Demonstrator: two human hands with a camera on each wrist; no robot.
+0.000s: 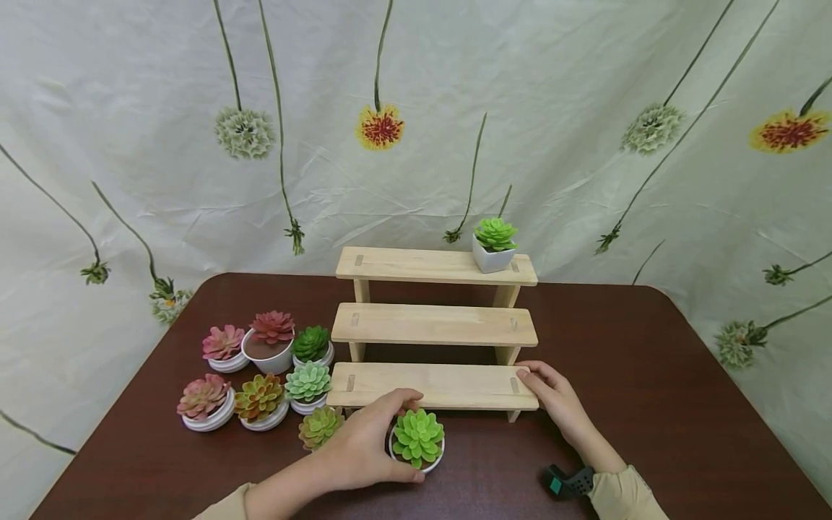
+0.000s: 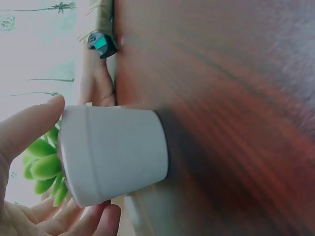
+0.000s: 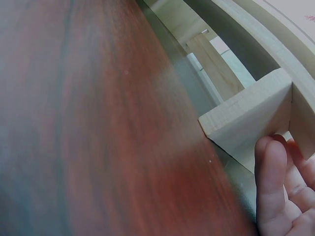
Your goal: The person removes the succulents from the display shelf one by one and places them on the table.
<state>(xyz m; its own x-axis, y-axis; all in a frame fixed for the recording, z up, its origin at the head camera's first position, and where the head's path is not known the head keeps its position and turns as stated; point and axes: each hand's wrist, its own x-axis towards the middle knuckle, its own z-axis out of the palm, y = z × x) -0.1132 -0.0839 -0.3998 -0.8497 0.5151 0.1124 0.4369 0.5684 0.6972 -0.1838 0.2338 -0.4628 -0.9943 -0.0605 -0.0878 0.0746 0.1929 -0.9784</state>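
Observation:
My left hand (image 1: 366,442) grips a round white pot holding a bright green succulent (image 1: 418,438), thumb and fingers on opposite sides of its rim. In the left wrist view the pot (image 2: 115,155) appears sideways; whether its base touches the table I cannot tell. The three-step wooden shelf stand (image 1: 432,386) is just behind it. At the right end of the lowest step, my right hand (image 1: 557,399) holds the board with its thumb on top. The right wrist view shows its fingers (image 3: 271,172) beneath the board, beside the leg (image 3: 251,105).
A square white pot with a green succulent (image 1: 494,245) stands on the top step's right end. Several potted succulents, among them a red one (image 1: 269,343) and an orange one (image 1: 260,399), stand left of the stand. A dark wristband (image 1: 568,482) is on the right wrist.

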